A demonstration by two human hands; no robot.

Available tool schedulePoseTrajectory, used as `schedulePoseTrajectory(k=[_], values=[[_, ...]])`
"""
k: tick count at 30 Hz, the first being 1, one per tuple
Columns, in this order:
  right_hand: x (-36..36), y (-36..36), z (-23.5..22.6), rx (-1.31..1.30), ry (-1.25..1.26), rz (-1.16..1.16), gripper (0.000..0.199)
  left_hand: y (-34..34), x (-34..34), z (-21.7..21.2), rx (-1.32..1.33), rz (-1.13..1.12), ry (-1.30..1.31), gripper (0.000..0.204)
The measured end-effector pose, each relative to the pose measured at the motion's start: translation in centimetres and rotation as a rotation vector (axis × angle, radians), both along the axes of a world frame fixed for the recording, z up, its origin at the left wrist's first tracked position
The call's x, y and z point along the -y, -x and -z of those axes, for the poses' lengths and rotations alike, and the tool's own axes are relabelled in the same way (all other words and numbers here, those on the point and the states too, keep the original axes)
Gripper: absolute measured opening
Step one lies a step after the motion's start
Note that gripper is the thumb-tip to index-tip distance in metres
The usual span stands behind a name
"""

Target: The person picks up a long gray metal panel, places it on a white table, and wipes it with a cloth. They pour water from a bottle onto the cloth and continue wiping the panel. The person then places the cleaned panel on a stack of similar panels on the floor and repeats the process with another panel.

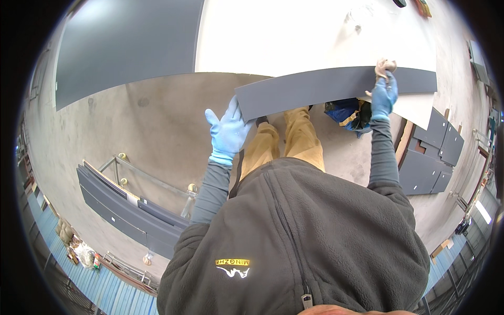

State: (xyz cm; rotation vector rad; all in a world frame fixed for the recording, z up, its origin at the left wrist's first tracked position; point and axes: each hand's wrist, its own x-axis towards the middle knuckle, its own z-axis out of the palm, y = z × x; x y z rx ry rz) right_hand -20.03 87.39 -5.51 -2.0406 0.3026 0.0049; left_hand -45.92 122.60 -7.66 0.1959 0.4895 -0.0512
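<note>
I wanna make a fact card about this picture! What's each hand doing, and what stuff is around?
Left hand: blue-gloved, open, fingers at the narrow panel's left end
Right hand: blue-gloved, gripping a pale cloth by the panel's right end
Narrow panel: dark gray, partly over the white surface
Far left: large gray panel
Near left: gray strips beside a wheeled metal frame
Right: gray pieces
Floor: blue bag near the person's legs

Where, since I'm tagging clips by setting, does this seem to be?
Likely a workshop or warehouse: stacked dark grey boards at left, a wheeled metal frame beside them, and blue ribbed walling beyond.
</note>
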Motion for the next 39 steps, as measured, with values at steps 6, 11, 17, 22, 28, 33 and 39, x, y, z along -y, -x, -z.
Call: schedulePoseTrajectory(k=[6, 11, 17, 22, 28, 33, 39], values=[[-12.0, 8.7, 5.4, 0.680, 0.466, -0.516, 0.017, -0.1, 0.1, 0.1, 0.073, -0.006, 0.078, 0.126], [-23.2, 17.0, 5.0, 0.526, 0.088, -0.809, 0.026, 1.3, -1.0, 2.3, 0.046, 0.269, -0.500, 0.128], [-27.8, 17.8, 1.1, -0.282, -0.279, -0.934, 0.032, 4.5, -2.2, 6.4, 0.169, -0.056, 0.458, 0.125], [-29.2, 21.1, -2.6, -0.187, -0.203, -0.962, 0.038, 7.4, -2.2, 5.8, 0.116, -0.137, -0.070, 0.121], [-25.5, 22.7, 0.0, 0.299, -0.292, -1.369, 0.046, 6.8, -8.5, -3.5, -0.024, -0.473, -0.118, 0.102], [-16.0, 18.6, -0.9, -0.315, -0.111, -1.246, 0.035, 6.8, -14.0, -6.6, 0.080, -0.474, -0.330, 0.092], [-11.0, 10.4, -2.6, -0.782, -0.070, -0.871, 0.038, 3.8, -4.5, 2.0, -0.533, 0.061, -0.354, 0.073]])
